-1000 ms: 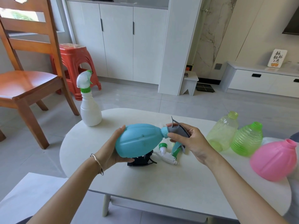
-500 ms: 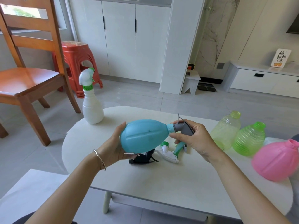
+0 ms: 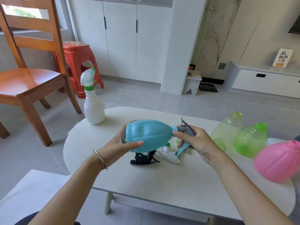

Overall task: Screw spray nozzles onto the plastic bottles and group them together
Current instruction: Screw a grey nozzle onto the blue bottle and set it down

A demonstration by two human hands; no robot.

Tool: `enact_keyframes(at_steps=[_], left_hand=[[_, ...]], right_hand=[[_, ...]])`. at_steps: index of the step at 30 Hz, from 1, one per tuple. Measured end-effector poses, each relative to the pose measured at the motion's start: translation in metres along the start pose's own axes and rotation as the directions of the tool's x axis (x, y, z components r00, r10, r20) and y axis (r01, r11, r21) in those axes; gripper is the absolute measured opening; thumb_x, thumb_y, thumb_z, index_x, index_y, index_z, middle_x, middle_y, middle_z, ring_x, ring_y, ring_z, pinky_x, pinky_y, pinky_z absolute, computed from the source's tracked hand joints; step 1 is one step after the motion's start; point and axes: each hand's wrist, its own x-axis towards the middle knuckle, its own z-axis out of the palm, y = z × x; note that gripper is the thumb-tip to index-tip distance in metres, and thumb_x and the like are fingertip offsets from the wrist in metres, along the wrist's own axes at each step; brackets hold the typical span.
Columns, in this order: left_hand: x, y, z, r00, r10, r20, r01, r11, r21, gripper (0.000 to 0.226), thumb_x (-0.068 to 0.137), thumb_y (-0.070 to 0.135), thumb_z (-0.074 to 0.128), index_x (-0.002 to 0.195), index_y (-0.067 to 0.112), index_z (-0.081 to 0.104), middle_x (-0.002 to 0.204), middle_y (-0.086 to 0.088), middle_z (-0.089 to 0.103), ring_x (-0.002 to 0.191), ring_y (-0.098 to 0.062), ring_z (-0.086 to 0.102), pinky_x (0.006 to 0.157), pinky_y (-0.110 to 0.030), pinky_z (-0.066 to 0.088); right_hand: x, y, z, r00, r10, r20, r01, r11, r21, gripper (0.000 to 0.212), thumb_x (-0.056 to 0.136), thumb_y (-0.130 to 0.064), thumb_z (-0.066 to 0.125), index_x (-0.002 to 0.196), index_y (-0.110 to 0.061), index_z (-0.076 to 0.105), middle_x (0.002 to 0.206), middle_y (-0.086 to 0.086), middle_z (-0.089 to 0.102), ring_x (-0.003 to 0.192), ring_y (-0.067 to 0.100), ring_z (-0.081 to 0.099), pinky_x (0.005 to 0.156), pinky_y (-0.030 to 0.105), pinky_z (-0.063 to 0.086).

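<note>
Bottle, blue point(image 3: 148, 135), held sideways above the table point(image 3: 162, 189), long axis running left to right, neck pointing right. Left hand point(image 3: 121, 144) cupping the fat base, fingers curled round the back, thumb pressed along the front. Right hand point(image 3: 194, 140) at the neck end, fingers pinching the grey nozzle point(image 3: 186, 129) that sits right on the neck. So axis of bottle and nozzle lined up, twist hand already on the right spot. Probably mid-screw, can't tell how far the thread is in.

Off to the right on the table: pink bottle point(image 3: 277, 161), green ribbed bottle point(image 3: 250, 138), pale yellow-green bottle point(image 3: 227, 130), all open-necked, close together, well apart from the hands. White bottle point(image 3: 94, 109) far left, standing upright, nozzle already on; likely the spot to group the rest.

Under the blue one, lying loose on the table: black nozzle point(image 3: 144, 158), white nozzle point(image 3: 169, 155) with a green collar, something teal poking below the right hand. Nothing blocking the twist, just clutter below if the bottle gets set straight down.
</note>
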Motion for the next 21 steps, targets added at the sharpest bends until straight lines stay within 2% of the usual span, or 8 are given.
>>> enact_keyframes(at_steps=[2,5,8,10,12,14,17,21], left_hand=[[-0.001,0.002,0.001,0.997,-0.036,0.061,0.039,0.998,-0.058,0.07,0.071,0.05,0.074,0.132,0.027,0.049,0.13,-0.005,0.061,0.119,-0.024,0.059,0.085,-0.029,0.053],[-0.002,0.002,0.005,0.968,-0.245,0.057,0.249,0.966,-0.07,0.067,0.065,0.074,0.058,0.12,0.037,0.055,0.117,-0.003,0.07,0.105,-0.024,0.067,0.073,-0.039,0.058],[0.001,-0.003,0.005,0.994,-0.106,0.007,0.106,0.994,0.002,0.067,0.069,0.057,0.073,0.128,0.042,0.044,0.133,-0.002,0.055,0.109,-0.019,0.065,0.079,-0.037,0.057],[0.0,0.001,0.005,1.0,0.015,-0.023,-0.015,1.0,-0.003,0.087,0.061,0.03,0.081,0.135,0.041,0.038,0.138,0.002,0.05,0.114,-0.017,0.062,0.083,-0.029,0.054],[-0.001,0.003,0.003,0.999,0.041,0.002,-0.041,0.998,-0.044,0.099,0.057,0.02,0.081,0.141,0.036,0.032,0.139,0.001,0.05,0.117,-0.017,0.059,0.085,-0.026,0.053],[-0.002,0.002,0.004,0.999,-0.043,0.031,0.045,0.997,-0.069,0.096,0.06,0.037,0.083,0.141,0.034,0.032,0.134,-0.002,0.056,0.115,-0.02,0.061,0.083,-0.029,0.055],[-0.003,0.002,0.011,0.964,-0.266,-0.002,0.266,0.964,0.017,0.076,0.06,0.074,0.061,0.123,0.033,0.049,0.108,-0.005,0.073,0.098,-0.025,0.07,0.067,-0.036,0.059],[-0.001,-0.003,0.006,0.986,-0.124,-0.107,0.136,0.985,0.105,0.073,0.064,0.061,0.072,0.127,0.038,0.043,0.124,-0.004,0.063,0.101,-0.019,0.069,0.076,-0.038,0.059]], right_hand=[[0.0,0.0,0.0,1.0,-0.005,0.012,0.005,1.0,0.009,0.036,0.051,-0.036,0.083,0.082,-0.021,0.072,0.067,-0.007,0.07,0.051,0.01,0.061,0.052,0.021,0.052],[0.0,0.002,0.001,0.999,-0.034,0.014,0.034,0.999,-0.033,0.024,0.064,-0.023,0.083,0.084,-0.019,0.071,0.063,-0.009,0.067,0.05,0.011,0.059,0.051,0.019,0.049],[0.001,0.003,0.0,1.0,0.001,-0.018,-0.001,1.0,-0.029,0.023,0.065,-0.023,0.082,0.084,-0.018,0.07,0.063,-0.009,0.069,0.05,0.01,0.061,0.051,0.019,0.051],[0.0,0.001,0.0,0.999,0.026,-0.023,-0.026,1.0,0.005,0.032,0.058,-0.03,0.081,0.085,-0.018,0.07,0.066,-0.008,0.071,0.051,0.009,0.062,0.051,0.02,0.052],[0.0,0.0,0.001,1.0,0.024,-0.019,-0.023,0.999,0.022,0.037,0.054,-0.033,0.08,0.085,-0.018,0.071,0.067,-0.008,0.071,0.05,0.009,0.061,0.05,0.02,0.051],[0.001,0.0,0.001,1.0,0.002,-0.014,-0.002,1.0,0.01,0.031,0.058,-0.029,0.082,0.084,-0.018,0.071,0.064,-0.009,0.069,0.05,0.009,0.06,0.05,0.02,0.05],[0.0,0.001,0.003,1.0,-0.023,-0.004,0.023,0.998,-0.05,0.022,0.068,-0.019,0.082,0.086,-0.016,0.07,0.06,-0.009,0.066,0.05,0.01,0.059,0.051,0.019,0.049],[0.0,0.001,0.004,0.999,-0.033,-0.016,0.032,0.998,-0.063,0.018,0.068,-0.02,0.081,0.083,-0.02,0.071,0.058,-0.01,0.065,0.051,0.01,0.059,0.052,0.019,0.05]])
